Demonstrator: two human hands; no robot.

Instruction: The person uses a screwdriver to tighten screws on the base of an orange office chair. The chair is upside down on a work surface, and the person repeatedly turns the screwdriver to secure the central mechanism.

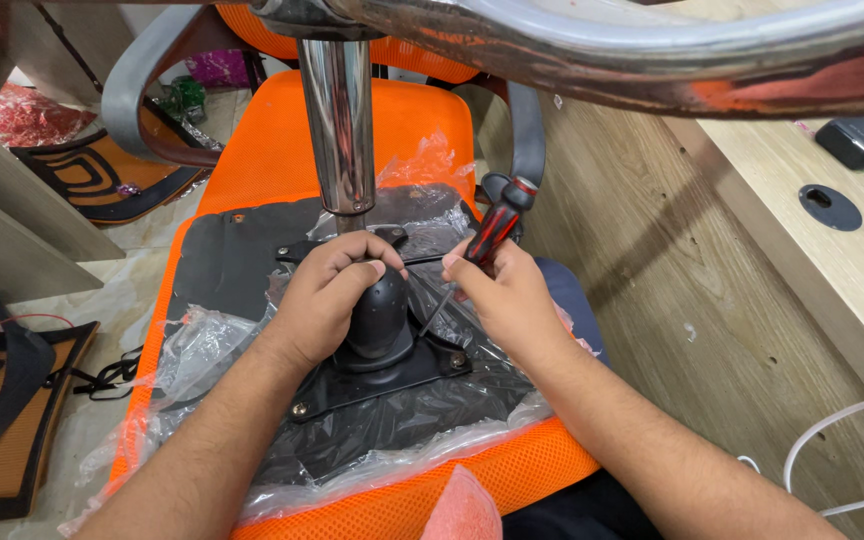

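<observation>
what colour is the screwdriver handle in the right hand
Black with red stripes and a red band near the end, on the screwdriver handle in the right hand; head view.

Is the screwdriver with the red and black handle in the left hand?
No, the right hand holds the red and black handled screwdriver; the left hand rests on the black mechanism.

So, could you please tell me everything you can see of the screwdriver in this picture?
The screwdriver has a black and red handle, rubbery in look, with a red band near its butt, and a thin dark metal shaft. The right hand holds the handle, tilted, butt up and away. The shaft slants down and left toward the black metal plate beside the black dome housing, which the left hand clasps. Its tip is hard to make out against the plastic wrap.
</observation>
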